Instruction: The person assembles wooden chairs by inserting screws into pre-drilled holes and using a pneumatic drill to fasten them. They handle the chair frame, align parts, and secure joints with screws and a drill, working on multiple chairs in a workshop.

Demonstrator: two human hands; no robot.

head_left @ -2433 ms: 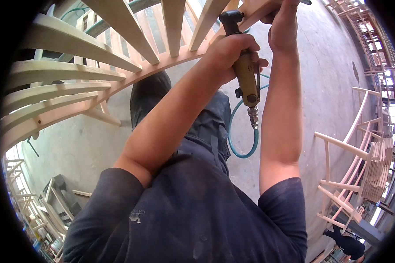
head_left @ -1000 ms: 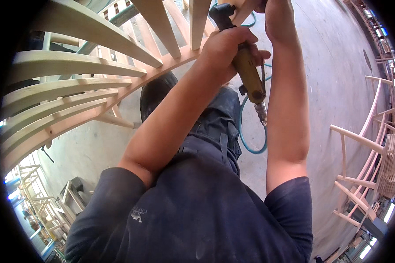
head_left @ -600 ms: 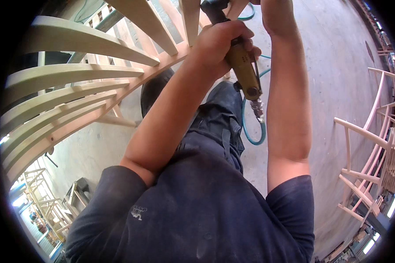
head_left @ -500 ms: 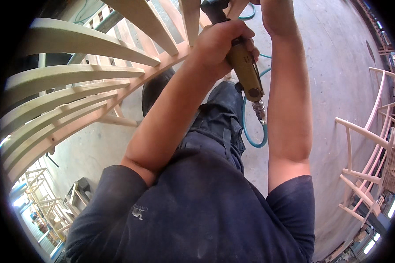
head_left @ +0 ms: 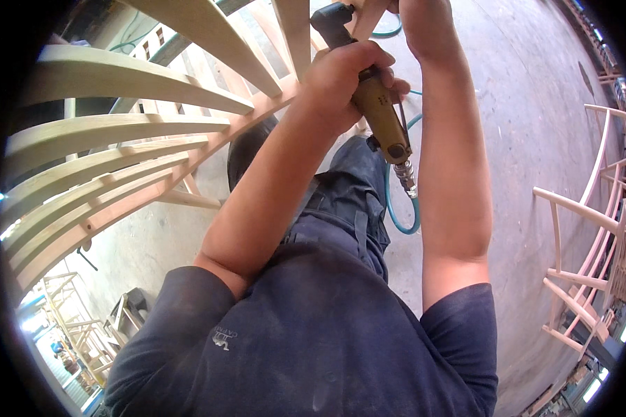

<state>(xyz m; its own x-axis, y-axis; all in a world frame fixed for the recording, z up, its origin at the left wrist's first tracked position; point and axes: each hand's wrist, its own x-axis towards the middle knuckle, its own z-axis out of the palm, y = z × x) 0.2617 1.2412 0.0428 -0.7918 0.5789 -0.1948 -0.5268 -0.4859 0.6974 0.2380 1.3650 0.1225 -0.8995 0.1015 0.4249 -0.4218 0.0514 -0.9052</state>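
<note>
My left hand is wrapped round an angled air tool with an olive body, a side lever and a black head. Its head lies close to the end of a pale wooden piece at the top edge. Whether the two touch is hard to make out. My right hand is up beside that wood, its fingers mostly cut off by the frame edge. A metal coupling joins the tool to a teal air hose.
A slatted wooden frame with curved pale slats fills the left side. Several wooden frames stand at the right on the grey concrete floor. More wooden racks show at the lower left. The hose loops beside my legs.
The air tool and my left hand have shifted slightly left, showing more of the tool's head. My right hand has moved a little down and left.
</note>
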